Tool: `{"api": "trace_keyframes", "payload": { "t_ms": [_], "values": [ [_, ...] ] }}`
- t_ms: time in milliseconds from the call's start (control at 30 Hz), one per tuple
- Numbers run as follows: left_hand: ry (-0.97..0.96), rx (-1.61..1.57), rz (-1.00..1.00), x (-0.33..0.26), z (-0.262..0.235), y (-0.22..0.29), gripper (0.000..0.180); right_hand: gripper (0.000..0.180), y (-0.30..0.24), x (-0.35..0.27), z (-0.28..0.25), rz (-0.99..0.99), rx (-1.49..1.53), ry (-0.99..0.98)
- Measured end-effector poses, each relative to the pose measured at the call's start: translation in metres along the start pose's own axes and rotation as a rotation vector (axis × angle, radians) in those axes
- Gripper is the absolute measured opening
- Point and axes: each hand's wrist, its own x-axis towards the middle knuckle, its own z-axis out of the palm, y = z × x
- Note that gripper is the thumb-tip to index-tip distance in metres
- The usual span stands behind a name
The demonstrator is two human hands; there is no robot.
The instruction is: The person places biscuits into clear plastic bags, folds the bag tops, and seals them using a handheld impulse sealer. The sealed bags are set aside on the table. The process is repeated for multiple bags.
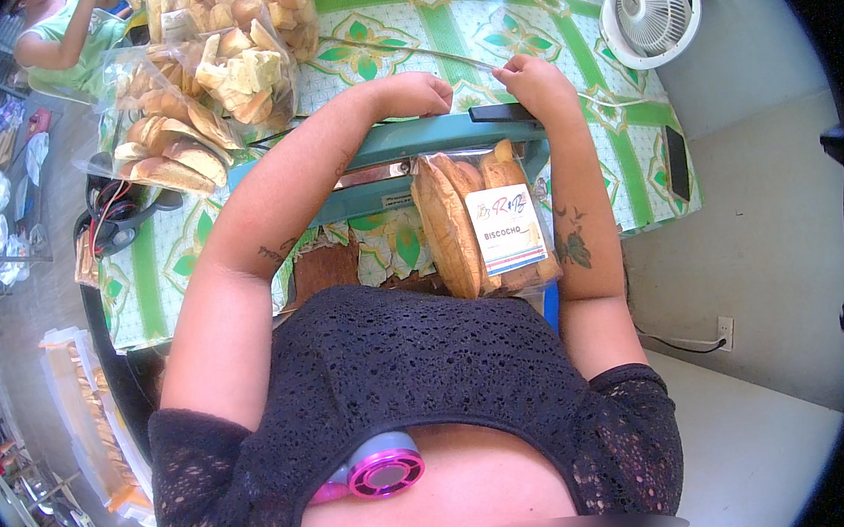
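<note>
Pinching the near end of a thin strip (414,51), as far as I can make out from my end, the fingers of the right hand (539,88) sit just past a black bar (504,113) on a long teal machine (430,127). The left hand (417,95) reaches over the same machine with its fingers curled inward; I cannot tell whether they hold anything. On the machine's near side, between the forearms and close against the black lace top (400,351), I have the pack of bread (453,221). I judge it filled and labelled; its mouth doesn't show clearly enough for me to call it closed, and the strip looks like the part still in hand. The pack is a plump, clear bag of long, golden-brown pieces lying lengthwise, with a white label (507,226) on its face, coloured lettering above and stripes below. Farther out, bulging clear bags of bread (245,78) crowd the far left of the cloth-covered counter (169,296), apparently plenty still around, with headphones (117,215) near them. I see a dark phone (677,163) at the right edge, a white fan (651,13) beyond it, and another person (72,43) at the upper left.
</note>
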Motion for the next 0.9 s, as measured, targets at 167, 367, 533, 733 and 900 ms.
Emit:
{"api": "trace_keyframes", "payload": {
  "t_ms": [167, 367, 533, 733, 900],
  "values": [
    [-0.002, 0.009, 0.016, 0.001, 0.000, -0.002, 0.010, 0.041, 0.001, 0.001, 0.000, 0.002, 0.003, -0.013],
    [-0.006, -0.013, 0.008, 0.001, 0.000, -0.002, 0.010, 0.041, 0.001, 0.002, 0.000, 0.016, -0.003, -0.030],
    [-0.005, -0.012, 0.019, -0.001, 0.000, 0.001, 0.010, 0.041, 0.002, 0.002, 0.002, 0.003, 0.015, -0.013],
    [-0.006, 0.006, 0.022, 0.002, -0.001, -0.005, 0.009, 0.040, 0.001, 0.001, 0.001, 0.010, 0.020, -0.008],
    [0.221, 0.262, 0.106, -0.006, 0.003, 0.010, 0.019, 0.040, -0.002, -0.003, 0.000, 0.013, -0.055, 0.035]
  ]
}}
